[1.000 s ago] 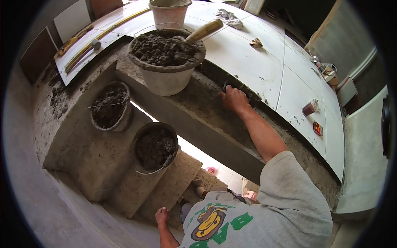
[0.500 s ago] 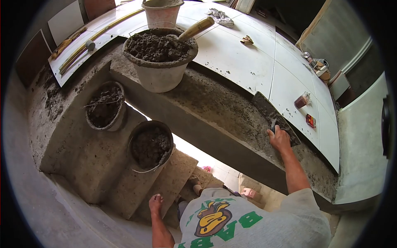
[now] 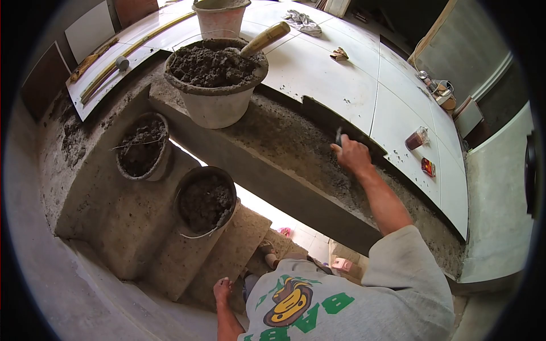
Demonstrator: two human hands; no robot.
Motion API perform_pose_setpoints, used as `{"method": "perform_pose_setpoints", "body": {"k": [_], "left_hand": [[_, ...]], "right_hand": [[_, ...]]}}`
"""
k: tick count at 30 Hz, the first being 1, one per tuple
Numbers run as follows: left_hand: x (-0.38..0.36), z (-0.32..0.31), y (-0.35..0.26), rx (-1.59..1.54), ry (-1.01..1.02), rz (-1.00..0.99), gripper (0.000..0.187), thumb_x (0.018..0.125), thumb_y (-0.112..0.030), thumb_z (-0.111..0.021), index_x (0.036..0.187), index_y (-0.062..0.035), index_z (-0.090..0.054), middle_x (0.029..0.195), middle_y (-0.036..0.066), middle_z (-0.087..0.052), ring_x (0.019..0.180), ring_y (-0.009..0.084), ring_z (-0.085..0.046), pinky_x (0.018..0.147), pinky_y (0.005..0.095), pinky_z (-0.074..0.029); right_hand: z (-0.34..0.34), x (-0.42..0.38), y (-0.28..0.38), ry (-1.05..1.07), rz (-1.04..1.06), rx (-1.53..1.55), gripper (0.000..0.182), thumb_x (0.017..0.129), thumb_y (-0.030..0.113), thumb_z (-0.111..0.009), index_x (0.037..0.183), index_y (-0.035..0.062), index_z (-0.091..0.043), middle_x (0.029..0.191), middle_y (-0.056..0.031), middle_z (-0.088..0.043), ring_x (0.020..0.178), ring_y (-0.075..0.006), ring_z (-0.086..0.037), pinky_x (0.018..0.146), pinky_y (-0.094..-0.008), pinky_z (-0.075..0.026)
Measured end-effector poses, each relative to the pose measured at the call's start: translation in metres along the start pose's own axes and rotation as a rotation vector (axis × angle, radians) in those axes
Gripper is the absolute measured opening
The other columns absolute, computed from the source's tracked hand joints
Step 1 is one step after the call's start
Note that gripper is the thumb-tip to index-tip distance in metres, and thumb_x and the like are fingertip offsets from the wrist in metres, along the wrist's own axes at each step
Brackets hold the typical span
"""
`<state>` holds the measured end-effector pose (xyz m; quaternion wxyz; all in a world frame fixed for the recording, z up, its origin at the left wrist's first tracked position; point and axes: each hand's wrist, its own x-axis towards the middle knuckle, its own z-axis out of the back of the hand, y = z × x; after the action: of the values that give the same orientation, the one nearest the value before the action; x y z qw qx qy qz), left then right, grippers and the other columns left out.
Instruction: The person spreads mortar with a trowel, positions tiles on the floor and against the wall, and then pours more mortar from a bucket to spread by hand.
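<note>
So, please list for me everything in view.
Buckets: four, whitish, reddish, two greyish, on ledge, tiles and steps
Clumpy mix: three bucketfuls, dark grey, ledge and steps
Wooden handle: one, tan, in whitish bucket
Floor tiles: several, white, beyond ledge
Ledge: one, grey, centre
Steps: several, grey, lower left
Cloth: one, greyish, far tiles
Scrap: one, tan, tiles
Drink container: one, dark red, right tiles
Packet: one, red, beside container
Long strip: one, yellowish, upper left
Knob: one, grey, beside strip
Boards: three, white, brown, reddish, upper left
Small clutter: uncounted, mixed, right
Flat tool: one, dark, in right grip
Shirt: one, grey, bottom
Left grip: one, bare, above steps
Right grip: one, bare, over ledge
</note>
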<state>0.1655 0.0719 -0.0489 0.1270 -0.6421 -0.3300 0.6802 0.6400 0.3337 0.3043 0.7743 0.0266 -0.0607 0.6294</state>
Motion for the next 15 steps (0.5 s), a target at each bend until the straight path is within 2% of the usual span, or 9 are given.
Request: {"method": "perform_pose_setpoints", "body": {"k": [2,4,10,15], "left_hand": [[0.006,-0.004,0.011,-0.030,0.058,-0.012,0.025,0.081,-0.017,-0.056,0.091,0.0067,-0.056,0.068,0.008,-0.057,0.056,0.0128,-0.052,0.049,0.0247,-0.042],[0.008,-0.022,-0.001,0.111,0.167,-0.032,0.027,0.081,-0.018,-0.056,0.093,0.0072,-0.056,0.073,0.008,-0.058,0.056,0.0125,-0.052,0.050,0.0242,-0.042],[0.002,-0.015,-0.036,0.126,0.059,-0.082,0.027,0.082,-0.017,-0.056,0.093,0.0075,-0.056,0.072,0.008,-0.056,0.057,0.0121,-0.052,0.051,0.0236,-0.043],[0.008,0.016,-0.036,0.052,0.029,-0.138,0.026,0.082,-0.016,-0.056,0.092,0.0082,-0.055,0.071,0.008,-0.056,0.057,0.0132,-0.052,0.052,0.0239,-0.044]], "right_hand": [[-0.001,-0.021,-0.019,0.006,-0.037,-0.018,0.038,0.085,0.040,-0.048,0.088,0.0022,-0.045,0.073,-0.0222,-0.061,0.070,-0.0405,-0.059,0.062,-0.0497,-0.047],[-0.001,-0.041,-0.035,-0.012,-0.074,-0.010,0.037,0.084,0.039,-0.049,0.088,0.0028,-0.045,0.072,-0.0226,-0.060,0.071,-0.0413,-0.059,0.062,-0.0500,-0.046],[0.003,-0.089,-0.050,0.001,-0.153,0.006,0.036,0.085,0.038,-0.049,0.087,0.0026,-0.044,0.073,-0.0234,-0.060,0.071,-0.0415,-0.058,0.062,-0.0502,-0.045],[0.001,-0.050,-0.005,0.087,-0.066,0.080,0.038,0.085,0.039,-0.049,0.087,0.0019,-0.045,0.074,-0.0247,-0.060,0.072,-0.0419,-0.058,0.064,-0.0502,-0.046]]}}
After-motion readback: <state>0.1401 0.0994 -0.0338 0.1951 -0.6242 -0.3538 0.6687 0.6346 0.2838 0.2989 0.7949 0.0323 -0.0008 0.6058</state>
